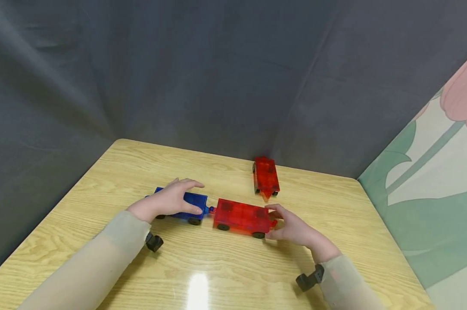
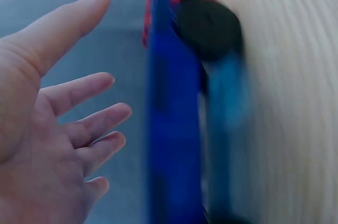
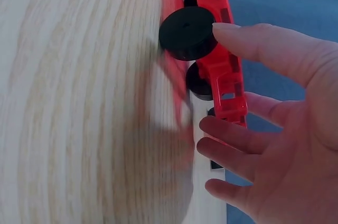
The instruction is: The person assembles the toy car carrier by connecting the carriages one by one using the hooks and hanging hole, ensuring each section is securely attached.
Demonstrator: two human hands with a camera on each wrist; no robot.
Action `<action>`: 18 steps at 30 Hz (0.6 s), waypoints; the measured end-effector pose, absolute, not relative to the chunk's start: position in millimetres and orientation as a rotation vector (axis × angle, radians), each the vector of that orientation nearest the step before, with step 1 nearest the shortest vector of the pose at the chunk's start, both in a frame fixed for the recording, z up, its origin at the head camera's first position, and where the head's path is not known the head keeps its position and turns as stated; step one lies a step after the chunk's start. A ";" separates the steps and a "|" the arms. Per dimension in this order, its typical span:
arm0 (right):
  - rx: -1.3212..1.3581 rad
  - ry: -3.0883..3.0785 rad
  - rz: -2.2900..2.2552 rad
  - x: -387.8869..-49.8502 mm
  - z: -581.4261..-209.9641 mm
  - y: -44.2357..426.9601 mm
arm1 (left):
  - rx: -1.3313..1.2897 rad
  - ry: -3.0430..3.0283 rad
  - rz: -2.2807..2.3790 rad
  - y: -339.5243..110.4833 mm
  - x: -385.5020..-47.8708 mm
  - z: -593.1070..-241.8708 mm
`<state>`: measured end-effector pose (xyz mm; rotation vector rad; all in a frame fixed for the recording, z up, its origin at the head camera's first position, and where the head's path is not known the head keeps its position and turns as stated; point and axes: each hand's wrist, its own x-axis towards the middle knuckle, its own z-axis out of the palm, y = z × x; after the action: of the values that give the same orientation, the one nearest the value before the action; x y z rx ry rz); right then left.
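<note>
A translucent blue toy car base (image 1: 196,199) with black wheels stands on the table, end to end with a red toy car base (image 1: 241,215). Their couplings meet at a small joint (image 1: 211,210). Over the blue one is my left hand (image 1: 167,201), thumb and fingers spread; in the left wrist view a gap separates it from the blue base (image 2: 177,108). My right hand (image 1: 295,228) pinches the red base's right end, thumb by a black wheel (image 3: 187,34) and index finger on the far side. Motion blurs the left wrist view.
Behind the coupled pair, a second red toy car base (image 1: 266,174) stands near the back edge of the wooden table (image 1: 225,275). A dark grey curtain (image 1: 218,77) hangs behind, and a tulip-patterned panel (image 1: 443,172) borders the right side.
</note>
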<state>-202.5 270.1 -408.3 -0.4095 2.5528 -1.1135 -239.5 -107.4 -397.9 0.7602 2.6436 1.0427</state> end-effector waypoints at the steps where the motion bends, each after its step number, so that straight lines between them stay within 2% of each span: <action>1: -0.405 2.549 -1.118 -202.8 -408.5 270.0 | 0.771 2.635 1.062 -101.8 -238.3 -395.0; 8: -0.391 2.513 -1.162 -203.4 -408.4 272.0 | 0.910 2.552 1.112 -40.5 -225.4 -384.3; 18: -0.436 2.478 -1.206 -200.1 -410.4 274.7 | 0.952 2.593 1.036 27.1 -220.1 -404.8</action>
<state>-200.1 274.7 -410.4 -0.4364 2.4780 -1.2063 -220.1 27.1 -404.8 0.9522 2.5927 1.0364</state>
